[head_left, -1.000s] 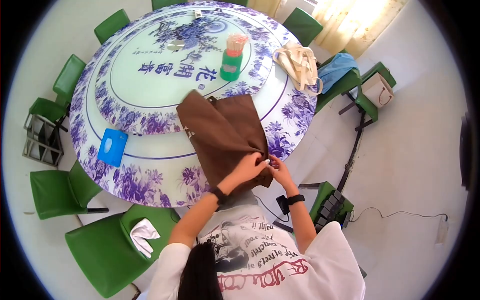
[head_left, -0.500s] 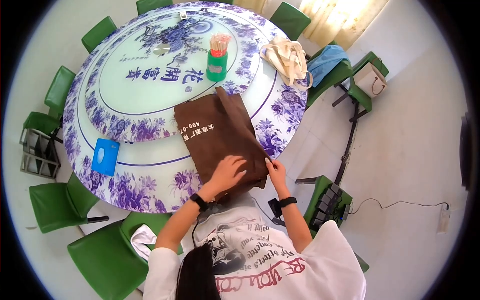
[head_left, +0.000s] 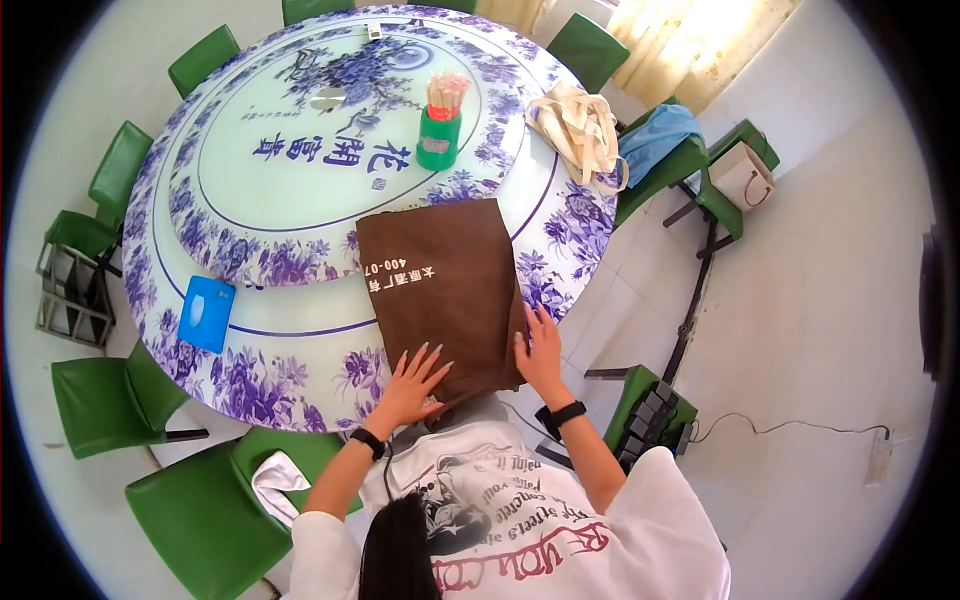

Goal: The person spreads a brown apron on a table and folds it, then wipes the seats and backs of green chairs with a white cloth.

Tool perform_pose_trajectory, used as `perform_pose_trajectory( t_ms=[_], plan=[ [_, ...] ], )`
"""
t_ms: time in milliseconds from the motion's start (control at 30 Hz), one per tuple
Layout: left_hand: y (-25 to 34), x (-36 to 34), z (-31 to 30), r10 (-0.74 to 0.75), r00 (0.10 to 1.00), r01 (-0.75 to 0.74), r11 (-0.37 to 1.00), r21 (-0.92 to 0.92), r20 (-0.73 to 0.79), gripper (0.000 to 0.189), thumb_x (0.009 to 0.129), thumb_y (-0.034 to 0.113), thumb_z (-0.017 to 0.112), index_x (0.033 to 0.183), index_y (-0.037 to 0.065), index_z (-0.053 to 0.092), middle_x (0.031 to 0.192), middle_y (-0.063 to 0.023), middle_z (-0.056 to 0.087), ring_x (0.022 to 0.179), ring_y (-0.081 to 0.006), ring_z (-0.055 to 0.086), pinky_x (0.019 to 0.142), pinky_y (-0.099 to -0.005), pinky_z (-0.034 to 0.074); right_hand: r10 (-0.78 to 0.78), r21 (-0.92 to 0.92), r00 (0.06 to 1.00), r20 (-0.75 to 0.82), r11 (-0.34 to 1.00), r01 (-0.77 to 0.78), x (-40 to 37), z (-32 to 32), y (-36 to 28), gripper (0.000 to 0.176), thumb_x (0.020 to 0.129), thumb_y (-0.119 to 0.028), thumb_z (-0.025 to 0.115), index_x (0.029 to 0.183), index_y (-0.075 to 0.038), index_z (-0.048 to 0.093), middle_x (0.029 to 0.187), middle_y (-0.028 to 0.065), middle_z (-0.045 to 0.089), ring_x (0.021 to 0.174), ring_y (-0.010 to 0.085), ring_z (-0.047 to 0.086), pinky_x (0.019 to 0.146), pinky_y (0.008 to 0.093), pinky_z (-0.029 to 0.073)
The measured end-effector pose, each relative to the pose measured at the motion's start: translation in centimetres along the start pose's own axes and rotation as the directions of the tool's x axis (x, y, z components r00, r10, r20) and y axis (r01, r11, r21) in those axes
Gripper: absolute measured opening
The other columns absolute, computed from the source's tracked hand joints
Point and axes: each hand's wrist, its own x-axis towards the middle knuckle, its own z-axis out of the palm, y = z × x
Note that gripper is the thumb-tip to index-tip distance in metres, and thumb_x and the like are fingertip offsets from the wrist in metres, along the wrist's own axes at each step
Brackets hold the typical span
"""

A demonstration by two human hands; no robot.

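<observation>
A brown fabric bag [head_left: 445, 290] with white printed characters lies flat across the near edge of the round table, part of it over the glass turntable. On its lower left corner rests my left hand [head_left: 408, 385], fingers spread and palm down. My right hand [head_left: 539, 348] is at the bag's right edge, its fingers stretched out along the side. Neither hand is closed around the cloth. Both wrists wear black bands.
The floral table [head_left: 350, 365] carries a blue tissue box [head_left: 207, 314], a green holder [head_left: 438, 138] of wrapped chopsticks and a cream cloth bag [head_left: 580, 130]. Green chairs [head_left: 200, 510] surround it. A black multi-compartment device [head_left: 648, 420] sits on the right chair, its cable running to the wall.
The folded-over strip along the bag's right side now lies flat, and the bag looks smooth. My right hand has let go of the edge and opened; my left hand has shifted down and left.
</observation>
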Motion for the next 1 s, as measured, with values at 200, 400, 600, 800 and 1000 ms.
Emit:
perform_pose_trajectory(
  t_ms=[200,400,600,800,1000],
  plan=[
    [-0.6,-0.3,0.2,0.046,0.999,-0.047,0.998,-0.032,-0.028,0.075,0.078,0.043,0.062,0.143,0.019,0.032,0.152,-0.0107,0.02,0.141,-0.0302,0.014,0.112,-0.0504,0.014,-0.208,-0.189,0.93,0.304,0.943,0.272,0.4,4.1,-0.2,0.053,0.094,-0.031,0.044,0.141,-0.011,0.033,0.148,0.0145,0.026,0.137,0.0316,0.024,0.105,0.0567,0.022],
    [-2.2,-3.6,-2.4,0.231,0.962,-0.216,0.97,-0.107,0.147,0.078,0.078,0.038,0.063,0.145,0.017,0.028,0.152,-0.0114,0.02,0.141,-0.0308,0.015,0.113,-0.0466,0.015,-0.419,-0.026,0.756,0.503,0.867,0.498,-0.7,1.7,4.2,0.059,0.092,-0.032,0.048,0.143,-0.012,0.029,0.151,0.0119,0.02,0.139,0.0283,0.02,0.109,0.0514,0.02],
    [-1.8,-4.0,-1.9,0.229,0.964,-0.225,0.973,-0.047,0.134,0.078,0.076,0.021,0.067,0.144,0.014,0.029,0.151,-0.0115,0.021,0.14,-0.0314,0.018,0.111,-0.047,0.019,-0.541,0.142,0.482,0.69,0.753,0.642,-0.7,-4.1,3.4,0.069,0.085,-0.025,0.055,0.145,-0.013,0.024,0.152,0.0083,0.019,0.14,0.0253,0.019,0.111,0.0461,0.019],
    [-1.0,-2.0,0.4,0.204,0.975,-0.209,0.977,-0.051,-0.085,0.05,0.079,0.017,0.066,0.126,0.01,0.052,0.132,-0.0134,0.048,0.125,-0.0288,0.041,0.1,-0.0413,0.036,-0.491,-0.015,0.596,0.636,0.764,0.646,-0.5,-1.7,3.3,0.075,0.071,-0.011,0.067,0.139,-0.019,0.037,0.149,0.0079,0.029,0.14,0.0241,0.021,0.111,0.0453,0.018],
    [-1.4,-2.4,-4.7,-0.321,0.913,0.395,0.534,-0.748,0.253,0.027,0.091,0.023,0.056,0.096,-0.002,0.062,0.075,-0.0064,0.063,0.067,-0.0182,0.056,0.063,-0.0292,0.044,-0.187,0.486,0.8,0.571,0.862,-0.145,-1.4,0.0,3.6,0.045,0.071,0.001,0.065,0.115,-0.011,0.062,0.112,0.0055,0.063,0.11,0.0157,0.053,0.094,0.0358,0.04]
  ],
)
